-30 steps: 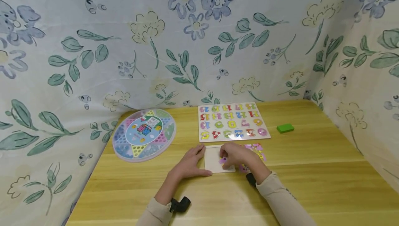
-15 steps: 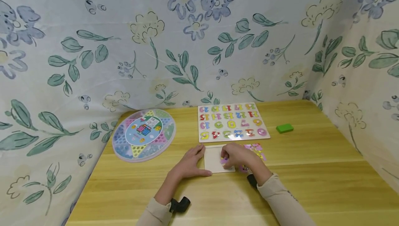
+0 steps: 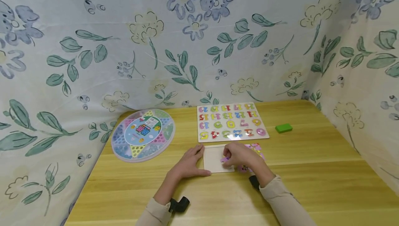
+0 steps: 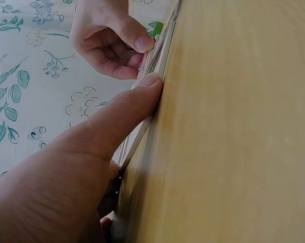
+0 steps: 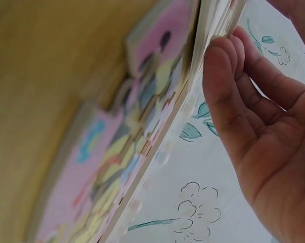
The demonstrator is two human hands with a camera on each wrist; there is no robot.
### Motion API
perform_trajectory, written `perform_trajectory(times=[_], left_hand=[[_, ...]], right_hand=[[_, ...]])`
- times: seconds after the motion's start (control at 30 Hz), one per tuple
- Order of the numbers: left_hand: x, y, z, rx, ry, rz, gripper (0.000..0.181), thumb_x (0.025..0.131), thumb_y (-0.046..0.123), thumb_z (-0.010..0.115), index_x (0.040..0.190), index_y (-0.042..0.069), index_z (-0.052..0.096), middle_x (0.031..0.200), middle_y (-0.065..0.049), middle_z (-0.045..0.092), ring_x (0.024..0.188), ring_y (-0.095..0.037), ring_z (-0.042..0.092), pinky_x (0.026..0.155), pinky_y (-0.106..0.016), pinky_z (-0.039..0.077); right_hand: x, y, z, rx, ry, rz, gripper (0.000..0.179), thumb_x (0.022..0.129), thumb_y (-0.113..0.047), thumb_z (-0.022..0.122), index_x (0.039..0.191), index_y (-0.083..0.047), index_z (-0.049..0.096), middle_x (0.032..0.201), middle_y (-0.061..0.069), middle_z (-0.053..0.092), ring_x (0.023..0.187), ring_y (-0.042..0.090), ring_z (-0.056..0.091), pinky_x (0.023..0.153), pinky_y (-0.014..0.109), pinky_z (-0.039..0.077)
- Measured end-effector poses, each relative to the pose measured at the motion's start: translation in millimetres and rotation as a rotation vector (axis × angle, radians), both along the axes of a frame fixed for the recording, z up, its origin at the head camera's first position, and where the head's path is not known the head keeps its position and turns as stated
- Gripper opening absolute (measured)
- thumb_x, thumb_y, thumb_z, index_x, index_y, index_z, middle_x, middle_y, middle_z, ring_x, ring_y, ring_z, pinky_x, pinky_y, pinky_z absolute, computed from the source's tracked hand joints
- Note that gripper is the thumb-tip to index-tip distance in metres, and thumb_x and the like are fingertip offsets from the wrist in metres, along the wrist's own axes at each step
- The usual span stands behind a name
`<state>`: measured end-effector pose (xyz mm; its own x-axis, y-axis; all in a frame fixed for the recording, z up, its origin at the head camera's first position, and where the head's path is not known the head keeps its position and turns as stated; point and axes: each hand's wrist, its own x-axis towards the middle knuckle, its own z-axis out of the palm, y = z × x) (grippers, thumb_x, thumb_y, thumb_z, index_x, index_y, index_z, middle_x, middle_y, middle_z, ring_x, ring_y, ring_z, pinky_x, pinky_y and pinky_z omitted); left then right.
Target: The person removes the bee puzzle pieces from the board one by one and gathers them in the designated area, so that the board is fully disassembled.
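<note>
In the head view, my left hand [image 3: 189, 162] holds the left side of a pale wooden puzzle tray [image 3: 213, 160], fingers at the far corner and thumb on the near edge. In the left wrist view, that thumb [image 4: 127, 114] presses the tray's edge. My right hand [image 3: 238, 155] is over the tray's right part, pinching a small pink jigsaw piece [image 3: 224, 160] between thumb and fingers. The fingers hide most of the piece. Beside the tray, partly under the right wrist, lie several pink and yellow jigsaw pieces [image 3: 257, 147], also close up in the right wrist view.
Behind the tray lies a number puzzle board [image 3: 230, 124]. A round Chinese checkers set [image 3: 144, 135] is at the left, and a green block [image 3: 283, 128] at the right. Floral cloth [image 3: 187, 63] hangs behind the wooden table [image 3: 311, 184].
The right hand has shifted very slightly to the right, and less of the pinched jigsaw piece shows now. The left hand stays in place on the tray.
</note>
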<state>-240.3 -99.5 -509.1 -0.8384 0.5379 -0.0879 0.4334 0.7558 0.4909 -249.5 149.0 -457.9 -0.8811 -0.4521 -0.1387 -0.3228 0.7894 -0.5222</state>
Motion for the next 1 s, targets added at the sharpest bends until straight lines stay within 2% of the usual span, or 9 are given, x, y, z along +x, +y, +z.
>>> perform_trajectory(times=[0.17,0.43,0.63,0.87,1.0], left_hand=[[0.5,0.1,-0.1,0.001,-0.006,0.001,0.109,0.076,0.070,0.067,0.156,0.011,0.022,0.165,-0.004,0.016,0.152,-0.026,0.014,0.123,-0.047,0.017],[0.0,-0.3,-0.4,0.007,-0.010,-0.007,0.108,0.077,0.068,0.068,0.156,0.010,0.021,0.165,-0.004,0.015,0.152,-0.026,0.013,0.123,-0.048,0.017],[0.0,-0.7,1.0,0.005,-0.003,-0.016,0.108,0.077,0.065,0.069,0.156,0.009,0.021,0.165,-0.005,0.015,0.152,-0.026,0.013,0.123,-0.049,0.017],[0.7,-0.9,1.1,0.016,-0.008,-0.017,0.108,0.077,0.066,0.069,0.155,0.009,0.021,0.165,-0.005,0.016,0.153,-0.026,0.013,0.123,-0.049,0.017],[0.3,-1.0,0.5,0.018,-0.003,-0.016,0.108,0.077,0.066,0.069,0.155,0.009,0.022,0.165,-0.005,0.016,0.152,-0.027,0.014,0.123,-0.049,0.018]], right_hand=[[2.8,9,0.5,-0.016,-0.006,-0.034,0.029,0.069,-0.023,0.087,0.083,-0.010,0.066,0.074,-0.004,0.059,0.067,0.011,0.051,0.063,0.025,0.044],[9.6,33,0.6,-0.050,0.042,-0.047,0.030,0.068,-0.024,0.088,0.083,-0.010,0.066,0.074,-0.004,0.061,0.067,0.009,0.051,0.062,0.023,0.044],[12.5,55,-2.0,-0.088,0.016,-0.069,0.034,0.067,-0.026,0.089,0.084,-0.009,0.066,0.075,-0.003,0.059,0.069,0.011,0.051,0.060,0.023,0.045],[14.2,78,-3.7,-0.092,0.019,-0.051,0.034,0.067,-0.024,0.089,0.086,-0.007,0.067,0.076,-0.002,0.060,0.071,0.011,0.052,0.060,0.022,0.046],[14.8,88,-1.9,-0.078,-0.032,-0.083,0.032,0.067,-0.020,0.089,0.087,-0.007,0.066,0.077,-0.001,0.060,0.072,0.012,0.052,0.061,0.022,0.047]])
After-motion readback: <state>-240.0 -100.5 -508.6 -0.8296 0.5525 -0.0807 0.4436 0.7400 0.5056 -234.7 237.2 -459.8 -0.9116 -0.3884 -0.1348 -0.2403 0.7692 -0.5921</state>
